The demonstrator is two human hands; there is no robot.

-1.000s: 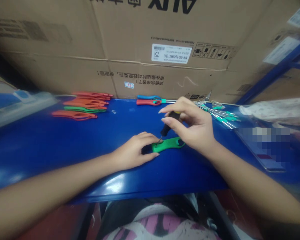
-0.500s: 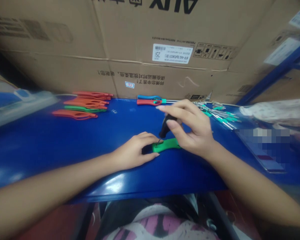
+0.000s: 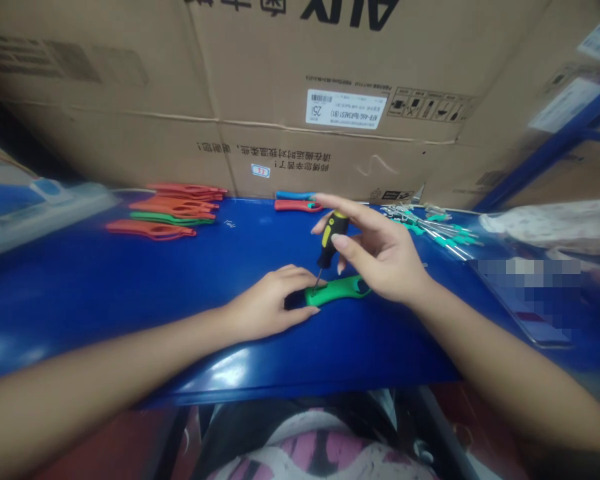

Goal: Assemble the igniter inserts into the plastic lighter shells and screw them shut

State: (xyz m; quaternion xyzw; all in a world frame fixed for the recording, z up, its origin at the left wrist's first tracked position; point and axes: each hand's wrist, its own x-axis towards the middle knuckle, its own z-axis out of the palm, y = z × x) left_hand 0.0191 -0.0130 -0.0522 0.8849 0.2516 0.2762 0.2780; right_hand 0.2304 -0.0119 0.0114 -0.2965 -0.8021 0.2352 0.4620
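A green plastic handle piece [image 3: 336, 291] lies on the blue table [image 3: 220, 267] in front of me. My left hand [image 3: 275, 300] grips its left end between thumb and fingers. In my right hand [image 3: 380, 250] is a short black and yellow screwdriver [image 3: 330, 239], held between thumb and fingers. The screwdriver leans slightly, and its thin shaft points down onto the left end of the green handle piece. Whether a screw sits under the tip is too small to tell.
Orange handle pieces [image 3: 153, 230] and a green one [image 3: 173, 219] lie at the left. Behind my right hand are red [image 3: 293, 206] and blue handles [image 3: 294, 195]. Metal rods with green parts [image 3: 440, 233] and a phone-like slab [image 3: 525, 307] lie right. A large cardboard box [image 3: 260, 80] stands behind.
My right hand's fingers have loosened and shifted around the screwdriver, whose yellow part now shows. More of the green handle piece's right end is visible. My left hand has stayed in place.
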